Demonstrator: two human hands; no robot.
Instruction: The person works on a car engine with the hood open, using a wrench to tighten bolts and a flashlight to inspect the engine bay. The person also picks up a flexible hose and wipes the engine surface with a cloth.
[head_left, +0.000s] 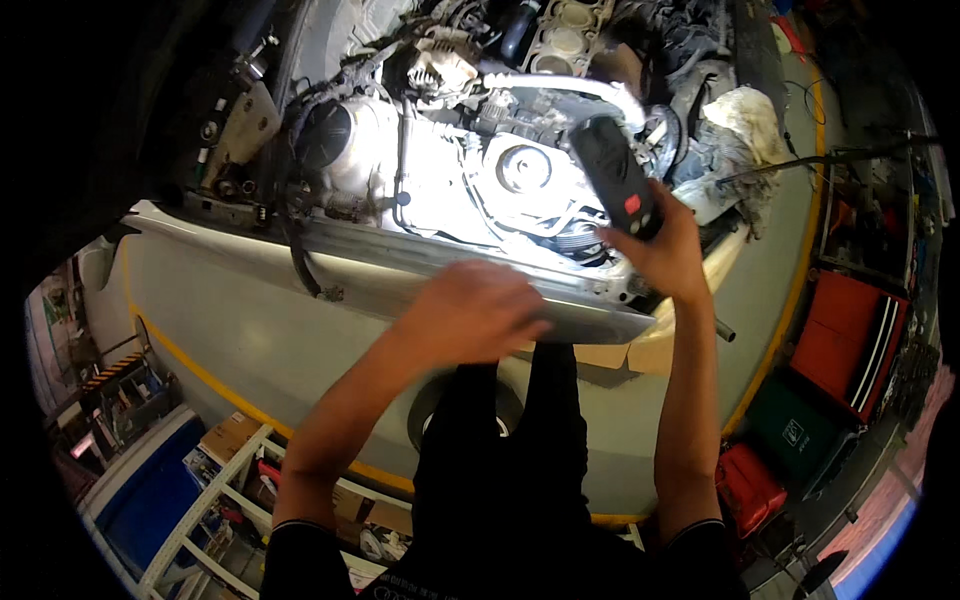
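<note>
Nearest to us are our own two forearms, rising from the lower edge over our dark trousers. Our left hand is blurred; its fingers look curled loosely together, knuckles up, and they lie at the silver front rail of the car. We cannot tell whether they grip the rail or merely rest on it.

Our right hand is raised higher, wrapped around the lower end of a black hand lamp. The fingers are pressed shut around it, with the thumb side toward the engine. The lamp tilts up and to the left, and a small red button shows on its face just above our grip. Its upper end stands in front of the engine, near a white hose that curves across.

Beyond the fingers lies the open engine bay, brightly lit. A round pulley sits just left of the lamp, and a black round cap is farther left. A crumpled pale rag lies to the right of the lamp. Below the rail spreads the grey floor with a yellow line. A red tool chest stands at the right, well apart from our hands.
</note>
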